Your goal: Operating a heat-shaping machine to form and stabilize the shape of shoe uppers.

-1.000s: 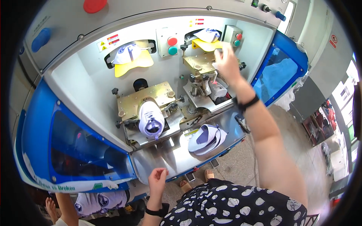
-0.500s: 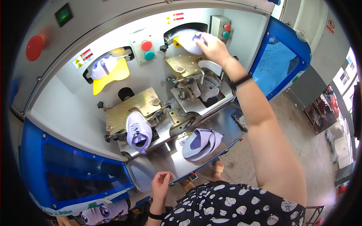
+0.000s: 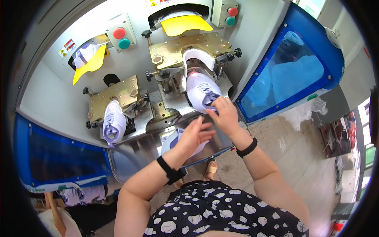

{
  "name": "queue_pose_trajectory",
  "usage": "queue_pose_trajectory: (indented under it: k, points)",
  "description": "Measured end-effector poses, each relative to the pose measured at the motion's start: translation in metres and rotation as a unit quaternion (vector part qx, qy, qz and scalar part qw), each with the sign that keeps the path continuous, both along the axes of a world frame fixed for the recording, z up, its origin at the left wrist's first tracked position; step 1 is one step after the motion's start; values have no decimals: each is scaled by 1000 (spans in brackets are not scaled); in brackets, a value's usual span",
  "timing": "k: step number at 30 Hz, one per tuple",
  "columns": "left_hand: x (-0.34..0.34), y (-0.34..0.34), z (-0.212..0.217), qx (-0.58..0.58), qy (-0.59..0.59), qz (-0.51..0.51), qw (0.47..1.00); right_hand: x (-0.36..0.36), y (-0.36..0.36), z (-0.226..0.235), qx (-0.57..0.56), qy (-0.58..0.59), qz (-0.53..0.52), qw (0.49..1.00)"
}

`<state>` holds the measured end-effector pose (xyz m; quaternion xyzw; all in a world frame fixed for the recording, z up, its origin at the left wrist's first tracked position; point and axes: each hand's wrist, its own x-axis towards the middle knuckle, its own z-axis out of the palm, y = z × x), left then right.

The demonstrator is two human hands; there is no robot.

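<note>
My right hand (image 3: pixel 226 115) pinched the toe of the lilac sneaker (image 3: pixel 202 91) seated on the right brass press station (image 3: pixel 185 49). My left hand (image 3: pixel 194 134) hovered open, holding nothing, above another shoe (image 3: pixel 170 141) on the steel shelf (image 3: pixel 134 152). Fingers near the clamp risked pinching.

Shoe factory work station

A grey machine with brass-coloured clamp plates (image 3: pixel 112 96), red and green push buttons (image 3: pixel 121 38) and blue-framed side guards (image 3: pixel 290 69) holds pale lilac sneakers (image 3: pixel 113 125) at centre frame.
</note>
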<state>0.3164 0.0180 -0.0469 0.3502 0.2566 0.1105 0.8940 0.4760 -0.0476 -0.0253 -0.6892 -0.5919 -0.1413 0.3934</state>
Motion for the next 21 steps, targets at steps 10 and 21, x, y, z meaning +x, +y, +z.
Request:
queue_pose_trajectory:
  k: [10,21]
  points:
    - [68,13,-11,-152,-4,188,970,22,17,-9,-84,-10,30,996]
    - [72,28,-18,-149,29,194,969,17,29,-2,-84,-20,12,996]
